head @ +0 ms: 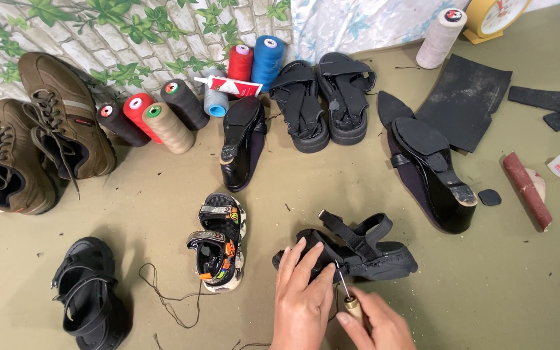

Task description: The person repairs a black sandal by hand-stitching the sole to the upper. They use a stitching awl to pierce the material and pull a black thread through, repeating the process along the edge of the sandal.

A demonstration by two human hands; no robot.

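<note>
My left hand presses flat on the toe end of a black strapped sandal lying on the olive floor. In my right hand is a sewing awl with a brass collar, its needle tip against the sandal's edge by the strap. A dark thread trails loose on the floor to the left.
A small child's sandal and another black sandal lie to the left. Brown shoes, several thread spools, a glue tube, black heeled shoes, a pair of black sandals and rubber sheet sit farther back.
</note>
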